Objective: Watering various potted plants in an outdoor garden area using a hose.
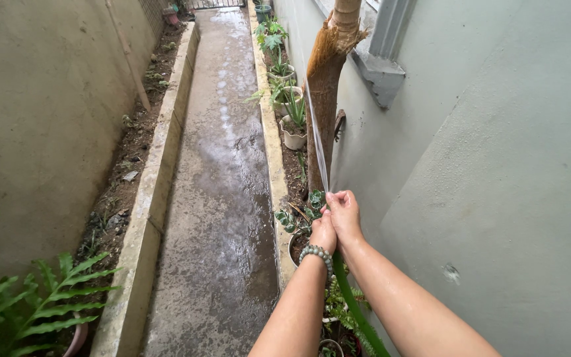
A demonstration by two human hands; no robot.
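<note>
Hose [355, 307], green, runs up from 6 o'clock between the forearms to both hands just right of frame centre. Right hand [346, 215] is closed around the hose end, thumb seemingly pressed over the mouth, probably to flatten the flow: water [316, 135] leaves as a thin fan toward 12 o'clock. Left hand [324, 233] is curled shut just beneath, touching the right, likely steadying the hose; whether it grips hose or the other hand I cannot tell. Bead bracelet [316, 252] sits on the left wrist. The fan passes in front of a tree trunk [325, 99] at 12 o'clock and heads for white pots [293, 135] in the soil strip beside it, so the two-handed hold looks like aiming for range. Small potted plant [299, 221] sits just left of the hands at 9 o'clock. Wet concrete path [223, 185] runs up the middle toward 11 o'clock. Fern [41, 304] at 8 o'clock. Grey-green wall [497, 165] fills 3 o'clock.
</note>
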